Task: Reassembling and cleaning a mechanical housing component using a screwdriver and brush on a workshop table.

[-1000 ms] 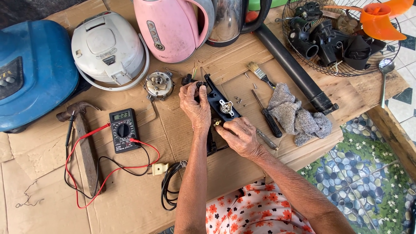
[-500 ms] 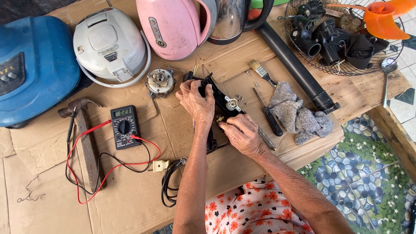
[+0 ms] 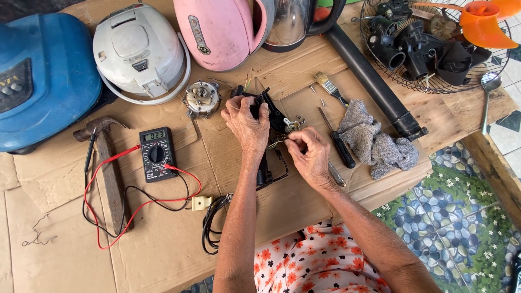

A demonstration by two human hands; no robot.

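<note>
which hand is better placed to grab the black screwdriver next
Right. The right hand is beside the black screwdriver, pinching only small wires, while the left hand is farther away, gripping the black part.

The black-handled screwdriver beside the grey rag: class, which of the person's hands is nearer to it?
Right. The right hand lies just left of the screwdriver, almost touching it; the left hand is farther left, gripping the black part.
</note>
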